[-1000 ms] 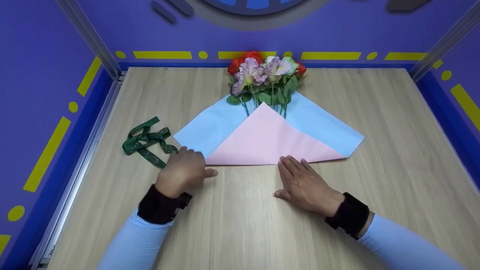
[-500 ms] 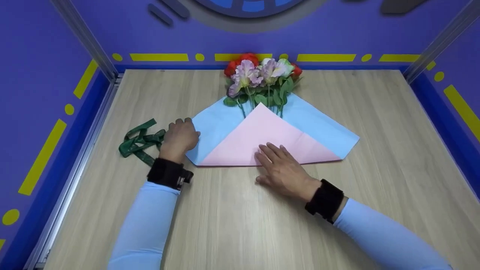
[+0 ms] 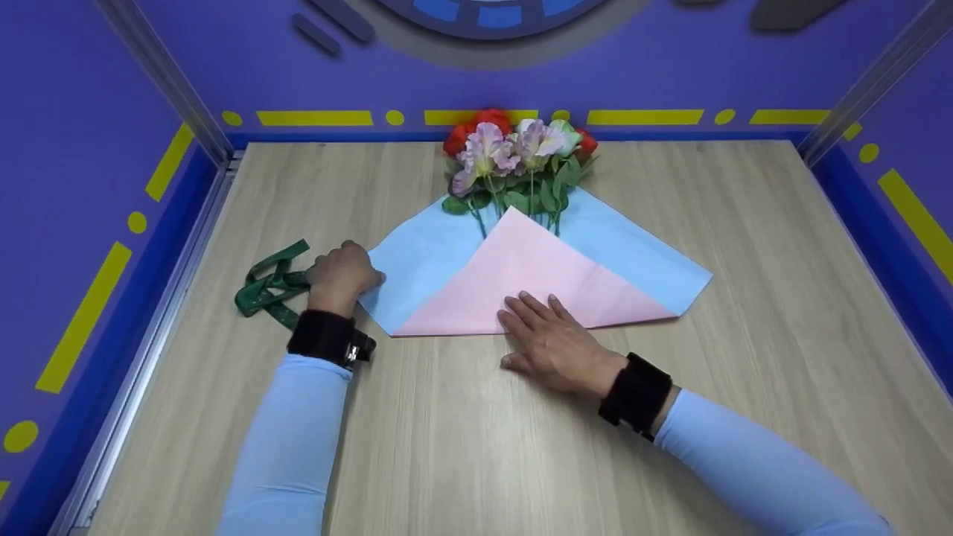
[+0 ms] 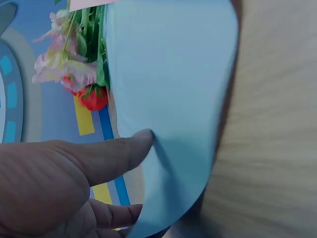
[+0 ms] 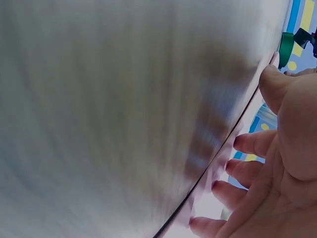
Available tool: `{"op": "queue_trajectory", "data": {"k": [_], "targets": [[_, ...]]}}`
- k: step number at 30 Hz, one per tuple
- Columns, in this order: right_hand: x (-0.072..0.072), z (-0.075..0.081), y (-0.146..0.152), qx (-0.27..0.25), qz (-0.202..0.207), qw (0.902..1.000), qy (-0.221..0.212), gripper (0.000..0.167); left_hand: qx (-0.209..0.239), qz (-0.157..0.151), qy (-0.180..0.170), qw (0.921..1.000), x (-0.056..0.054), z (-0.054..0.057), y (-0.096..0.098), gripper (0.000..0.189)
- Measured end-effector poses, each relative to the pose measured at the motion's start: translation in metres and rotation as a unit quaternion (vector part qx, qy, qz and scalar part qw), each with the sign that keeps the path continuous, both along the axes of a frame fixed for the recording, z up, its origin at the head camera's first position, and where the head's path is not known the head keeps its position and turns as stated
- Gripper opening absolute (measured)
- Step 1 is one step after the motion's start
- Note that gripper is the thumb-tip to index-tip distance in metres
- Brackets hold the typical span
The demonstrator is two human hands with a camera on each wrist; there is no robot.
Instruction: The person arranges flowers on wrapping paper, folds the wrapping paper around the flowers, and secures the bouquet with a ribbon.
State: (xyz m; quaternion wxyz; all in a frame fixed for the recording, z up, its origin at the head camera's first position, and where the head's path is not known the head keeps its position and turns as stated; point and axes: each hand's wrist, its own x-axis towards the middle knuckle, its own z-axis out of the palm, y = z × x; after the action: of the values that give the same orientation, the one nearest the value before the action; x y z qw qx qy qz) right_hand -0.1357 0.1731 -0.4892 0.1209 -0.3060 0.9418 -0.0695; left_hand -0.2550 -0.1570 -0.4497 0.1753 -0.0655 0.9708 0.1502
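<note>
A sheet of wrapping paper, blue [image 3: 633, 253] on one face, lies on the table with its near part folded up as a pink flap [image 3: 499, 279]. On it rests a bunch of artificial flowers [image 3: 488, 152], red, lilac and white, their lower stems hidden under the flap. At the paper's left corner my left hand [image 3: 344, 274] pinches the blue sheet. The left wrist view shows the thumb [image 4: 119, 153] on the blue face, fingers behind, and the paper [image 4: 168, 64] curving up. My right hand [image 3: 555, 342] lies with fingers extended on the flap's near folded edge.
A crumpled dark green ribbon [image 3: 260, 290] lies left of the paper, partly behind the left hand. Blue-purple panels [image 3: 670, 67] with yellow marks enclose the wooden table [image 3: 461, 447] at the back and both sides.
My left hand has moved from the near edge up to the paper's left corner and now pinches it. My right hand has slid left along the fold.
</note>
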Motion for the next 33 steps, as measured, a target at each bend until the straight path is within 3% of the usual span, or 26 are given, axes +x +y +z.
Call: {"op": "queue_trajectory", "data": {"k": [4, 6, 7, 9, 10, 15, 17, 18, 20, 24, 27, 30, 33], "targets": [[0.0, -0.001, 0.001, -0.006, 0.001, 1.0, -0.001, 0.077, 0.09, 0.03, -0.023, 0.9952, -0.005, 0.007, -0.009, 0.071], [0.0, -0.001, 0.002, -0.008, 0.001, 1.0, -0.001, 0.077, 0.169, 0.053, -0.029, 0.9837, -0.006, 0.01, -0.012, 0.072], [0.001, -0.001, 0.002, -0.01, 0.0, 0.9999, -0.002, 0.077, 0.215, 0.069, -0.029, 0.9738, -0.006, 0.011, -0.013, 0.07], [0.001, -0.001, 0.003, -0.019, 0.002, 0.9998, 0.001, 0.077, 0.303, 0.1, -0.024, 0.9475, -0.005, 0.012, -0.014, 0.068], [0.001, -0.001, 0.004, -0.023, 0.003, 0.9997, 0.002, 0.077, 0.347, 0.117, -0.02, 0.9304, -0.003, 0.012, -0.014, 0.068], [0.002, 0.0, 0.004, -0.031, 0.009, 0.9995, 0.005, 0.077, 0.523, 0.19, 0.024, 0.8306, 0.008, 0.009, -0.012, 0.066], [0.001, 0.0, 0.003, -0.028, 0.009, 0.9996, 0.002, 0.078, 0.559, 0.198, 0.027, 0.8049, 0.015, 0.007, -0.011, 0.066], [0.001, 0.0, 0.002, -0.027, 0.01, 0.9996, 0.0, 0.078, 0.567, 0.2, 0.022, 0.7985, 0.019, 0.005, -0.01, 0.068], [0.001, -0.001, 0.002, -0.023, 0.01, 0.9997, -0.001, 0.079, 0.573, 0.199, 0.002, 0.795, 0.027, 0.001, -0.007, 0.073], [0.002, -0.001, 0.0, -0.004, 0.011, 0.9999, -0.003, 0.082, 0.563, 0.174, -0.04, 0.8068, 0.046, -0.008, -0.005, 0.074], [0.002, 0.0, -0.001, 0.002, 0.01, 0.9999, -0.008, 0.083, 0.552, 0.132, -0.065, 0.8205, 0.059, -0.015, -0.005, 0.07], [0.003, 0.0, 0.0, -0.001, 0.007, 0.9999, -0.013, 0.084, 0.547, 0.102, -0.089, 0.8262, 0.071, -0.019, -0.004, 0.071], [0.004, 0.001, 0.001, 0.002, 0.002, 0.9999, -0.016, 0.084, 0.554, 0.105, -0.093, 0.8206, 0.079, -0.022, 0.005, 0.076]]}}
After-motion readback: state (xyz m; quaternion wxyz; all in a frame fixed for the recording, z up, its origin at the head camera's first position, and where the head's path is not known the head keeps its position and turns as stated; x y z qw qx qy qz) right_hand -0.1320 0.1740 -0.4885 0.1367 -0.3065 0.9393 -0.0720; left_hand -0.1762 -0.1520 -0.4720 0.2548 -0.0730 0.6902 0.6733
